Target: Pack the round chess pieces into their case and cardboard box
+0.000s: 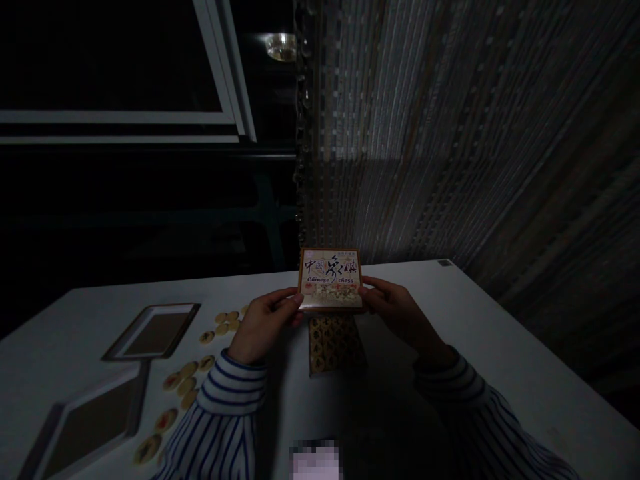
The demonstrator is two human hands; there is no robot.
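Note:
A Chinese chess box lid (331, 275), printed with large characters and the words "Chinese chess", is held up tilted toward me. My left hand (265, 323) pinches its left edge, thumb on the printed face. On the opposite edge, my right hand (400, 313) grips it the same way. Just below the lid, on the table, sits a box tray (336, 347) filled with rows of round chess pieces. Loose wooden chess pieces (187, 385) lie scattered to the left, some partly hidden behind my left arm.
Two open, shallow box parts, one farther back (153, 331) and one nearer (93, 427), lie on the left of the white table (500, 373). Behind the table hangs a string curtain (400, 133). A white window frame (220, 73) is at the upper left. The room is dim.

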